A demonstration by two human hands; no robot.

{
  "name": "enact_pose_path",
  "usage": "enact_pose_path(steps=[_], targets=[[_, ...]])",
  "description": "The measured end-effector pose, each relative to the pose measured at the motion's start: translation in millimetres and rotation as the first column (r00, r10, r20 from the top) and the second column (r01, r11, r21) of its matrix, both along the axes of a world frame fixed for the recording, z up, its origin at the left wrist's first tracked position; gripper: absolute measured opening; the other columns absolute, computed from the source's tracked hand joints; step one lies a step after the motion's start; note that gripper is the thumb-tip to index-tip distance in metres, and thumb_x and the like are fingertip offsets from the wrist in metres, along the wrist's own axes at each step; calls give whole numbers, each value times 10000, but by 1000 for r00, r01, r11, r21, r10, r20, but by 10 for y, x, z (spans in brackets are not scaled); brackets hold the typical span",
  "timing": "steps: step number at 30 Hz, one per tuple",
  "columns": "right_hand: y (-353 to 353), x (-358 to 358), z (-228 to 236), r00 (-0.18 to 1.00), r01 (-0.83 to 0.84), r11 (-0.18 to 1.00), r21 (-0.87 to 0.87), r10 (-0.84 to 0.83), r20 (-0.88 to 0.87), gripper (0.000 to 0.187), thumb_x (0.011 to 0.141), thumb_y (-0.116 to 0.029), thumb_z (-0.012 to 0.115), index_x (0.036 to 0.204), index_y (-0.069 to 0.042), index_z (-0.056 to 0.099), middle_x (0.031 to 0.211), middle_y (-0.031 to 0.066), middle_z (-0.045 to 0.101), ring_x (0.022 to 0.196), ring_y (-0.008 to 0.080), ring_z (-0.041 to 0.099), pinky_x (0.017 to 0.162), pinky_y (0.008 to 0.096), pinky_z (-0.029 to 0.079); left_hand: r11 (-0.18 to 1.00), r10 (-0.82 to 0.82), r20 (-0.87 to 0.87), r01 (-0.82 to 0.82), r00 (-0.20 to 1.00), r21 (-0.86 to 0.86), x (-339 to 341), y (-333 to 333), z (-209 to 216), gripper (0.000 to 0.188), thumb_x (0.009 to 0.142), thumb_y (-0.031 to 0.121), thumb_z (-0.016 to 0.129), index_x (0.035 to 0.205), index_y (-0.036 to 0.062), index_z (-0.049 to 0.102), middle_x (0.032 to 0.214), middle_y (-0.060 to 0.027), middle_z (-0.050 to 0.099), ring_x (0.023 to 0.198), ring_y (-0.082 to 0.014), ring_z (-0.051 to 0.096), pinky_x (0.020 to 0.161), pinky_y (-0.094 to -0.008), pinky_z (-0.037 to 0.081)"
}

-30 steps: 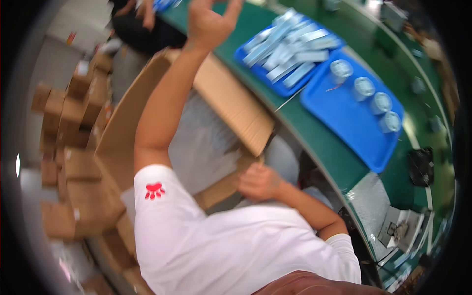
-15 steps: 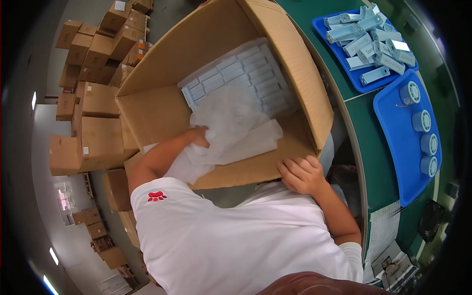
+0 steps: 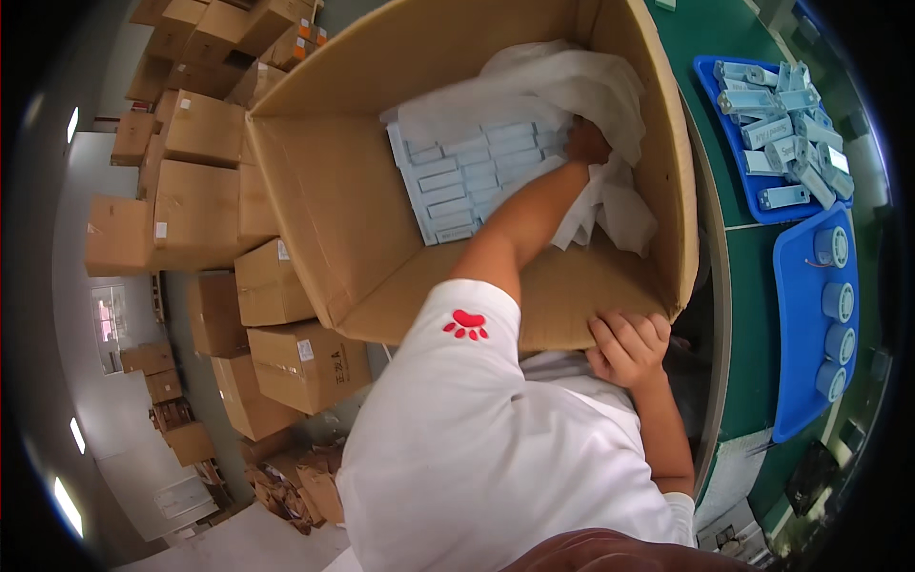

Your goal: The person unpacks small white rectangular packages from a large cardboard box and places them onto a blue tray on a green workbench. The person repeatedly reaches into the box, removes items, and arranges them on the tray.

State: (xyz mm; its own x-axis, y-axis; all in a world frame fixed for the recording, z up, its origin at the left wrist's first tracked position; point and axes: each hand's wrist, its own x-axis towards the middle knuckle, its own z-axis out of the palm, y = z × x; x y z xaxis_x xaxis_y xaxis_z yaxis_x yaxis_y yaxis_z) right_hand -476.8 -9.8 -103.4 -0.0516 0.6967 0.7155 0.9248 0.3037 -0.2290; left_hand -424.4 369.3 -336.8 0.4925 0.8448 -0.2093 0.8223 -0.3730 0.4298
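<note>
Fingers of the left hand [image 3: 587,143] are closed on a bunch of white wrapping paper [image 3: 562,81] deep inside a large open cardboard carton [image 3: 334,200], the arm reaching in over its near wall. Just beneath and to the left of those fingers lies a tight layer of small pale-blue boxes [image 3: 467,181], packed in rows on the carton floor and partly covered by the paper. More of the sheet trails to the right of the fingers and down along the carton's right wall. The paper looks thin, soft and very light, likely to crumple and tear if pulled by one corner; a gathered handful near its middle would seem the safer hold. The small boxes look stiff and light, best pinched by their long sides. The right hand [image 3: 627,345] sits on the carton's near rim, fingers curled over the edge and gripping the cardboard. To the right of that hand, a green desk [image 3: 753,315] carries a blue tray [image 3: 796,381] with a row of short pale cylinders [image 3: 837,303], and farther off a second blue tray [image 3: 710,71] heaped with loose pale-blue boxes [image 3: 786,129]. To the left of both hands, well apart, stand stacks of closed brown cartons [image 3: 191,219] on the floor.
</note>
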Motion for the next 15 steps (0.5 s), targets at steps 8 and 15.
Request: enact_pose_path(steps=[8,15], targets=[[2,-11,-8,999,41,999,34,-41,-6,269,727,-166,693,986,-125,749,974,13,734,822,158,663,758,321,405,772,-211,139,252,968,-584,-2273,437,1278,740,854,461,798,1439,52,600,1512,-173,552,1328,-273,583,1053,-377,503],[50,-4,-4,999,40,998,39,-40,-7,265,730,-181,695,982,-128,754,979,17,737,828,168,668,773,323,410,790,-613,-121,610,781,-61,-3122,-409,566,447,829,275,754,1220,74,677,1205,-187,628,1069,-362,639,938,-447,546]])
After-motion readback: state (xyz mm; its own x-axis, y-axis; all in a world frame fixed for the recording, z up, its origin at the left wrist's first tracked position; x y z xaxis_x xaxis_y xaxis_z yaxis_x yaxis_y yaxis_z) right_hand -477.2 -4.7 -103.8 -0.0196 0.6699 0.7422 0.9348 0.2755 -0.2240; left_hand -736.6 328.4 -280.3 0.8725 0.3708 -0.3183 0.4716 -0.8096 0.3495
